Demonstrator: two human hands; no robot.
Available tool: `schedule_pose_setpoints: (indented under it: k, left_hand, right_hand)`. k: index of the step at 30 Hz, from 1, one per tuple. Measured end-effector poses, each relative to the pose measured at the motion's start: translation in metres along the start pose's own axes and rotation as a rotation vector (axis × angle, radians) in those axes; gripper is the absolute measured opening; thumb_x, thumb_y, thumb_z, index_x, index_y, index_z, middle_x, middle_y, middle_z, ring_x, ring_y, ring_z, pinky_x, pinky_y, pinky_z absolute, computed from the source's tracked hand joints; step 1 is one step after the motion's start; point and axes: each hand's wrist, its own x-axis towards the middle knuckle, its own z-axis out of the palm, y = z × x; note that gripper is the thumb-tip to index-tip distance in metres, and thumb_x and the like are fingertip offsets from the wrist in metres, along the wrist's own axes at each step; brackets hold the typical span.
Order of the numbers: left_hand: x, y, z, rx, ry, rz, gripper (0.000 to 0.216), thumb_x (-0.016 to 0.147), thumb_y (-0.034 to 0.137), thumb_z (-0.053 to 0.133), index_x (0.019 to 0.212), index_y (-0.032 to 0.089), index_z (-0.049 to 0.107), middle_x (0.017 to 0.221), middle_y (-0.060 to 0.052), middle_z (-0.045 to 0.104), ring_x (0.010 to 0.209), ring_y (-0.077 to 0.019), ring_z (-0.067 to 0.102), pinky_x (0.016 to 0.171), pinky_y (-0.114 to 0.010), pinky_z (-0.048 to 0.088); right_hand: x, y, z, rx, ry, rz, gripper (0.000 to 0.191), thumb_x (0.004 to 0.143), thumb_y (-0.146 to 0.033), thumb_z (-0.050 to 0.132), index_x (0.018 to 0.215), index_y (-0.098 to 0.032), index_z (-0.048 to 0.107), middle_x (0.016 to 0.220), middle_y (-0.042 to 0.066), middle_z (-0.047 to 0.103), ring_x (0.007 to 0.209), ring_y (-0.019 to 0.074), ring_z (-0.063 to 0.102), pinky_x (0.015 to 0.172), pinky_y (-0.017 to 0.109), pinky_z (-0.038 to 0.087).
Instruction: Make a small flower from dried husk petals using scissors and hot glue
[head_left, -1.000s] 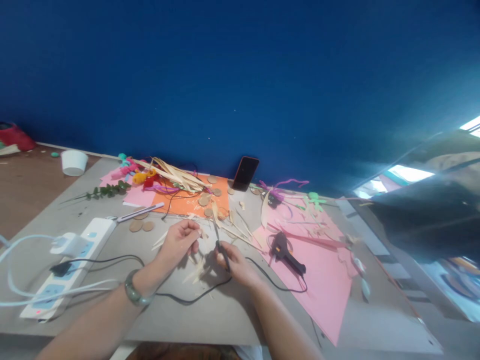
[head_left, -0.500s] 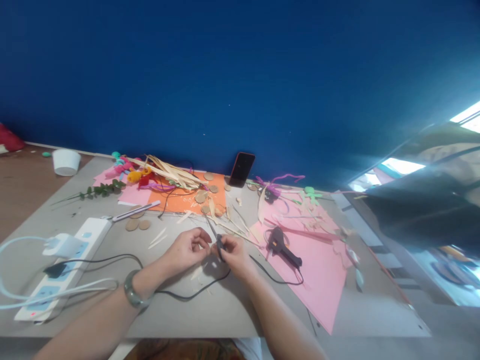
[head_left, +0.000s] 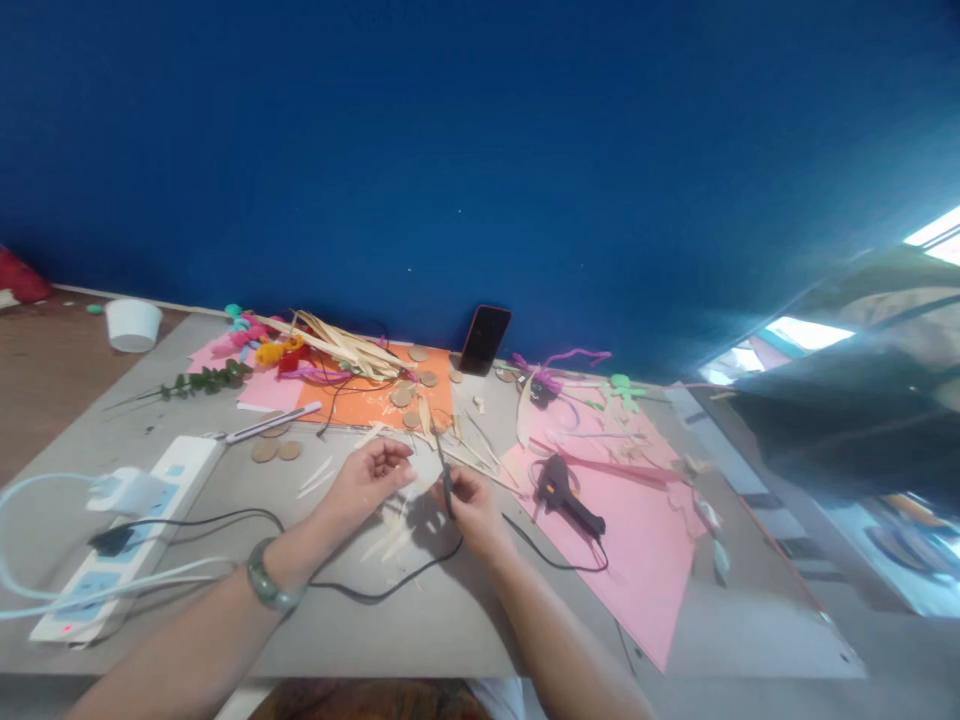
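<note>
My right hand is closed around a pair of dark scissors, whose narrow blades point up and away from me. To its left, a short gap apart, my left hand has its fingers curled toward the thumb; whatever is in them, if anything, is too small or pale to make out. A green bangle circles the left wrist. Pale cut strips lie on the grey table below the hands. Beyond the scissors are dried husk pieces and thin stalks.
At right, a black glue gun rests on pink paper, its cord crossing beneath my hands. A white power strip with plugs sits left. Behind stand a phone, orange paper, wooden discs and a husk bundle.
My hands have moved slightly apart, the left one a little up and left. The scissors have turned more upright, and more pale strips show on the table below.
</note>
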Motion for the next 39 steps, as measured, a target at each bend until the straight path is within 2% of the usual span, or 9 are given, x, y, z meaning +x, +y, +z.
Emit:
schedule_pose_setpoints:
  k: [3,5,8,12,20,25,29,33,39]
  left_hand:
    - [-0.002,-0.006,0.002,-0.015,-0.136,-0.125,0.042,0.054,0.024,0.083,0.091,0.014,0.064,0.078,-0.003,0.065,0.061,-0.0106,0.056,0.056,-0.022,0.043]
    - [-0.003,-0.012,0.005,0.015,-0.166,-0.143,0.03,0.06,0.029,0.08,0.081,0.012,0.066,0.072,-0.004,0.065,0.058,-0.0101,0.055,0.054,-0.021,0.041]
    - [-0.004,-0.02,0.006,0.025,-0.12,-0.12,0.024,0.067,0.034,0.075,0.071,0.012,0.066,0.058,0.0,0.06,0.05,-0.0074,0.048,0.05,-0.02,0.037]
    - [-0.003,-0.021,0.006,0.028,-0.082,-0.116,0.025,0.067,0.036,0.075,0.068,0.012,0.065,0.051,0.003,0.055,0.042,-0.0052,0.04,0.044,-0.019,0.031]
    - [-0.004,-0.017,0.004,-0.042,-0.043,-0.11,0.025,0.067,0.035,0.075,0.066,0.014,0.062,0.05,0.003,0.057,0.041,-0.0057,0.045,0.043,-0.017,0.034]
    - [-0.001,-0.008,-0.002,-0.148,0.02,-0.026,0.021,0.069,0.032,0.075,0.069,0.013,0.066,0.054,0.0,0.061,0.047,-0.0064,0.05,0.048,-0.017,0.039]
    - [0.0,-0.004,-0.003,-0.203,0.084,0.018,0.019,0.069,0.029,0.074,0.065,0.013,0.064,0.053,0.0,0.061,0.047,-0.0068,0.049,0.047,-0.018,0.039]
    - [0.001,-0.004,-0.002,-0.214,0.105,0.049,0.019,0.069,0.028,0.074,0.063,0.014,0.062,0.054,0.0,0.061,0.047,-0.0071,0.049,0.049,-0.018,0.039]
    - [0.001,-0.005,-0.001,-0.207,0.091,0.047,0.019,0.07,0.03,0.073,0.066,0.014,0.063,0.056,0.0,0.061,0.049,-0.0079,0.05,0.05,-0.019,0.04]
  right_hand:
    - [0.001,0.002,-0.001,0.023,0.064,-0.016,0.028,0.065,-0.034,0.075,0.058,-0.018,0.054,0.055,-0.003,0.051,0.051,0.0093,0.041,0.052,0.024,0.034]
    - [0.001,0.002,-0.001,0.013,0.071,-0.013,0.026,0.064,-0.033,0.076,0.058,-0.018,0.056,0.056,-0.003,0.052,0.052,0.0097,0.041,0.052,0.024,0.035]
    - [0.0,0.002,0.0,-0.005,0.035,0.001,0.027,0.064,-0.035,0.075,0.058,-0.018,0.056,0.057,-0.002,0.054,0.053,0.0108,0.043,0.054,0.025,0.036]
    - [-0.001,0.002,0.001,-0.039,-0.016,0.012,0.027,0.065,-0.035,0.074,0.058,-0.018,0.055,0.056,-0.002,0.052,0.053,0.0107,0.042,0.054,0.026,0.035]
    - [-0.003,-0.003,0.001,-0.05,-0.06,0.051,0.034,0.069,-0.044,0.071,0.061,-0.018,0.051,0.056,-0.004,0.045,0.054,0.0096,0.036,0.054,0.025,0.03]
    - [-0.006,-0.018,-0.003,-0.094,-0.309,0.093,0.043,0.072,-0.059,0.064,0.069,-0.018,0.049,0.062,-0.003,0.042,0.058,0.011,0.036,0.054,0.025,0.029]
    - [-0.008,-0.023,-0.002,-0.21,-0.441,0.139,0.042,0.073,-0.057,0.063,0.071,-0.017,0.049,0.069,-0.001,0.044,0.066,0.0127,0.039,0.057,0.025,0.032]
    - [-0.008,-0.021,-0.001,-0.283,-0.475,0.145,0.039,0.076,-0.052,0.061,0.071,-0.017,0.046,0.068,-0.002,0.044,0.065,0.0122,0.038,0.059,0.026,0.032]
    - [-0.008,-0.02,0.0,-0.314,-0.478,0.152,0.042,0.077,-0.056,0.058,0.07,-0.017,0.044,0.068,-0.002,0.041,0.064,0.0114,0.035,0.058,0.026,0.03]
